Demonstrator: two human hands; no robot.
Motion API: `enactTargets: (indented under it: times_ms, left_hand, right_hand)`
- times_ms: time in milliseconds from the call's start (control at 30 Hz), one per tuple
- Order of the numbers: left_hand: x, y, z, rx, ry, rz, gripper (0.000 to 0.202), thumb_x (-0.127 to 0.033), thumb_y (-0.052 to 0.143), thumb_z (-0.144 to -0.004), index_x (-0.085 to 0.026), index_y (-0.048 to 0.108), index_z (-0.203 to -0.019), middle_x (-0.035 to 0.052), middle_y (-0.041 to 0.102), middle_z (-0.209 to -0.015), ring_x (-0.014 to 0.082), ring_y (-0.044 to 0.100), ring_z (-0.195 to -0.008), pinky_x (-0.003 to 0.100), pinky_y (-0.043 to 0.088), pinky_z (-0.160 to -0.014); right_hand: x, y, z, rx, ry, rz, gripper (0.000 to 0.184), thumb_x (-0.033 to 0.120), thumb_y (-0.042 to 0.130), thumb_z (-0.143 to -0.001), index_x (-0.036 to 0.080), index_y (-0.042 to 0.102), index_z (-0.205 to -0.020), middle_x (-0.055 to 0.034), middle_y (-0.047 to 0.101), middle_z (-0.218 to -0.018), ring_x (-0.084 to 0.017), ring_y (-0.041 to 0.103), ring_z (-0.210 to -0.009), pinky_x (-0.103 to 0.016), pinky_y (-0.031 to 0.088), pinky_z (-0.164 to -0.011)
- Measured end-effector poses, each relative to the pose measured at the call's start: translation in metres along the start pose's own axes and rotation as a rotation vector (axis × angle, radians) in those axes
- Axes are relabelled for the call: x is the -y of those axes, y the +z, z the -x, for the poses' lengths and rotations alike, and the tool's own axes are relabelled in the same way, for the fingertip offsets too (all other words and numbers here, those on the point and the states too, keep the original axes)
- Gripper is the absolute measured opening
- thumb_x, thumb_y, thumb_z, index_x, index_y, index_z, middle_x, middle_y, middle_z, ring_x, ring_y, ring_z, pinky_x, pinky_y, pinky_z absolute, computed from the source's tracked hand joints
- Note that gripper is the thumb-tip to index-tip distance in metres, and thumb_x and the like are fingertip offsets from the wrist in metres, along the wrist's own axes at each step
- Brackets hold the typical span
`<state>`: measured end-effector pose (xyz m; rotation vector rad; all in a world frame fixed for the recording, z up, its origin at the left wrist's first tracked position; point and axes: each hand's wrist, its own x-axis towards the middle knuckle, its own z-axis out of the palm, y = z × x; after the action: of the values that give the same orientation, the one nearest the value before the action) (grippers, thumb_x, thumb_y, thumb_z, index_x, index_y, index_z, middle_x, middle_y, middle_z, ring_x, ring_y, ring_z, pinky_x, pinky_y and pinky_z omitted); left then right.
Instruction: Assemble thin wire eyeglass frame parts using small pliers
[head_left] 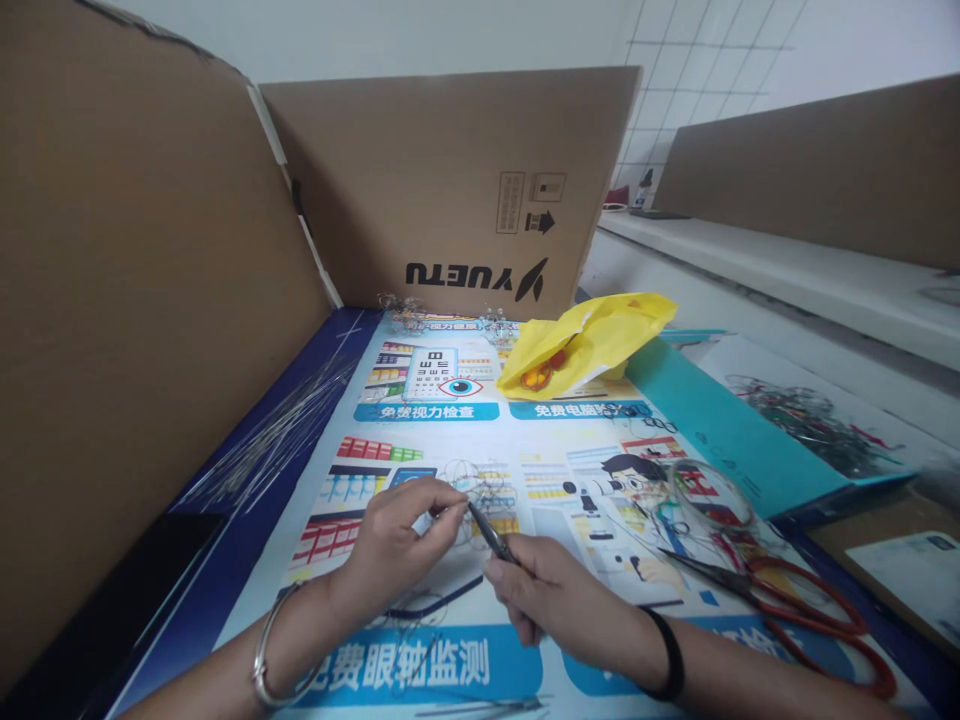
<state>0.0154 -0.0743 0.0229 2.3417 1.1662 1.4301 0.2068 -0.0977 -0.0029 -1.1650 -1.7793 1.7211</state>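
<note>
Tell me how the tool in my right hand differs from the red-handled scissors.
The dark tool is gripped in the right hand; the scissors lie on the printed sheet. Red handle loops show on the scissors; the hand hides the tool's rear end. Both have dark working ends, pointing leftward in the picture.

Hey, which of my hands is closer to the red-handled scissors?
Right. Your right hand, holding a slim dark tool, is left of the scissors, apart from them; your left hand is farther left, near the tool's tip.
</note>
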Motion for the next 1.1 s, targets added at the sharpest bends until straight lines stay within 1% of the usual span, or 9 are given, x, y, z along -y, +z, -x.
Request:
enactTargets:
  times_ms: [167,400,533,633,767,933,1100]
  left_hand:
    - [-0.0003,-0.0002,0.0015,0.019,-0.009,-0.013,0.006,-0.013,0.059,-0.077,-0.015,0.064,-0.075,0.0013,0.068,-0.065,0.011,0.064,-0.059,0.02,0.049,-0.055]
    - [-0.0012,-0.0001,0.0002,0.034,0.035,-0.029,0.007,-0.011,0.057,-0.078,-0.014,0.063,-0.078,0.0017,0.066,-0.064,0.0109,0.061,-0.057,0.021,0.048,-0.053]
    - [-0.0014,0.0007,0.0018,0.011,0.062,-0.031,0.006,-0.01,0.057,-0.078,-0.014,0.061,-0.078,0.0018,0.064,-0.064,0.0108,0.06,-0.058,0.021,0.048,-0.054]
    - [-0.0017,0.0013,0.0034,-0.011,0.068,-0.042,0.005,-0.01,0.057,-0.077,-0.014,0.06,-0.078,0.0017,0.064,-0.064,0.0107,0.06,-0.059,0.021,0.049,-0.055]
    - [-0.0013,0.0016,0.0044,-0.01,0.064,-0.033,0.006,-0.009,0.057,-0.078,-0.014,0.059,-0.077,0.0012,0.063,-0.064,0.0105,0.06,-0.059,0.021,0.048,-0.055]
    - [-0.0015,0.0006,0.0046,0.026,0.038,-0.038,0.007,-0.011,0.054,-0.079,-0.015,0.058,-0.077,0.0,0.06,-0.062,0.01,0.057,-0.057,0.021,0.046,-0.053]
    - [-0.0043,-0.0033,0.0025,0.083,0.047,-0.101,0.01,-0.011,0.051,-0.081,-0.015,0.056,-0.073,-0.0012,0.056,-0.058,0.0095,0.053,-0.053,0.021,0.041,-0.05]
  right_hand:
    - [0.001,0.0008,0.0007,-0.013,-0.001,0.043,0.042,0.058,0.038,-0.084,0.019,0.041,-0.068,0.0049,0.047,-0.045,-0.007,0.043,-0.038,-0.017,0.033,-0.038]
    - [0.0031,0.001,-0.0003,-0.034,-0.003,0.123,0.038,0.049,0.038,-0.087,0.019,0.041,-0.066,0.0042,0.047,-0.047,-0.007,0.046,-0.04,-0.017,0.036,-0.041]
    - [0.0024,0.0012,-0.0013,-0.059,-0.04,0.159,0.036,0.046,0.038,-0.088,0.018,0.042,-0.065,0.0032,0.049,-0.051,-0.008,0.049,-0.044,-0.018,0.038,-0.044]
    - [0.0025,0.0018,-0.0013,-0.065,-0.031,0.17,0.035,0.044,0.039,-0.088,0.018,0.042,-0.065,0.0033,0.049,-0.052,-0.008,0.049,-0.044,-0.018,0.038,-0.045]
    - [0.0038,0.0018,-0.0003,-0.062,-0.015,0.198,0.034,0.043,0.038,-0.088,0.018,0.042,-0.065,0.0032,0.048,-0.051,-0.008,0.049,-0.045,-0.019,0.038,-0.046]
    - [0.0048,0.0016,0.0005,-0.078,-0.035,0.302,0.035,0.044,0.035,-0.09,0.019,0.043,-0.067,0.0025,0.049,-0.05,-0.009,0.046,-0.046,-0.02,0.034,-0.046]
    - [0.0035,0.0002,-0.0013,-0.125,-0.073,0.419,0.033,0.043,0.04,-0.088,0.019,0.042,-0.066,0.0015,0.05,-0.054,-0.01,0.045,-0.05,-0.021,0.03,-0.046]
